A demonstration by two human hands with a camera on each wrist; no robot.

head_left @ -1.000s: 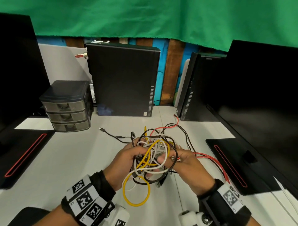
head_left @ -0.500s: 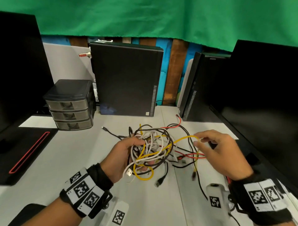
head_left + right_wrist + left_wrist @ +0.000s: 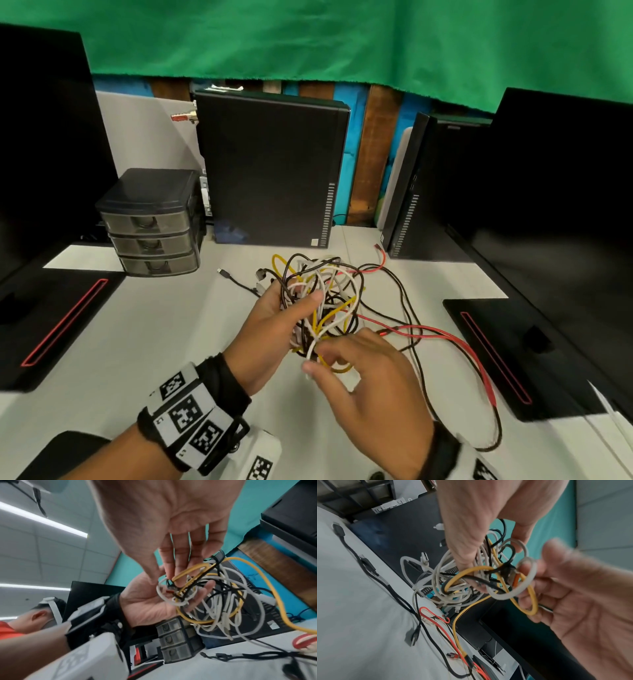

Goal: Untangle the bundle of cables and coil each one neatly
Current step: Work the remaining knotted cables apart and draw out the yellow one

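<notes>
My left hand (image 3: 270, 329) cradles the cable bundle (image 3: 322, 298) palm-up with thumb pressed over it, while my right hand (image 3: 370, 383) pinches its lower loops.

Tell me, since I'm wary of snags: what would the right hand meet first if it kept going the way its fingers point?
Probably the white cable loop at the near edge of the cable bundle, which the left hand holds; the right hand looks nearly on it already.
</notes>
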